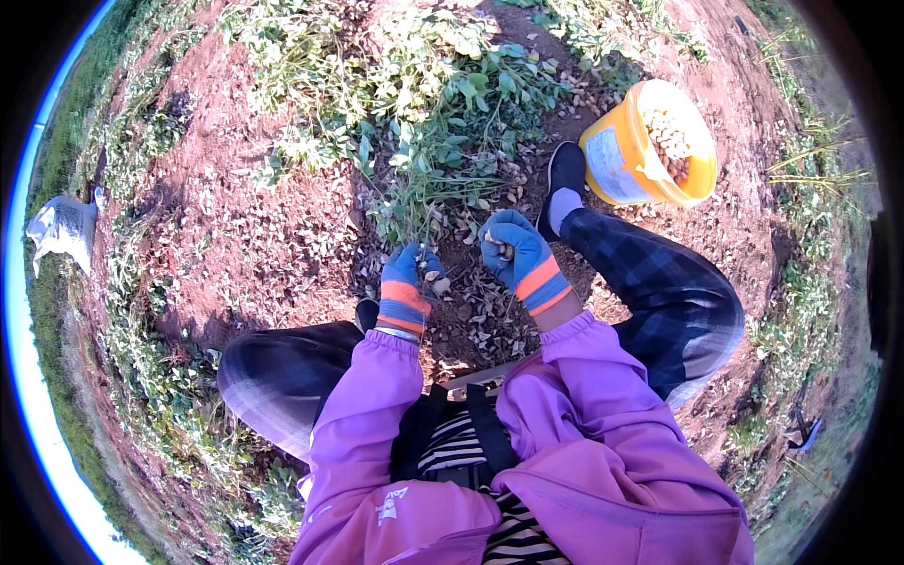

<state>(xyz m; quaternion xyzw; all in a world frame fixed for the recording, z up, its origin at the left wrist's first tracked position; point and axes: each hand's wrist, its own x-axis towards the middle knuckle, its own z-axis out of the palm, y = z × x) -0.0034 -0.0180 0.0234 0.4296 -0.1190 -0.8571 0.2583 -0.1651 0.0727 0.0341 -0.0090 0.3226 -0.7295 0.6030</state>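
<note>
My left hand [408,281], in a blue glove with an orange band, is closed around the root end of a peanut plant [419,212]. The plant's leafy stems stretch away from me. A few pale peanuts [440,283] hang beside the fingers of that hand. To its right, in a matching glove, my right hand [520,256] is curled shut, apart from the left. A pale peanut [507,252] shows between its fingers; whether more lie inside is hidden.
A yellow bucket [612,127] holding many peanuts stands tilted beyond my right shoe [567,174]. Heaped peanut plants [414,66] lie ahead on reddish soil strewn with dry leaves. A white sack [66,229] sits far left. My bent legs flank the ground under my hands.
</note>
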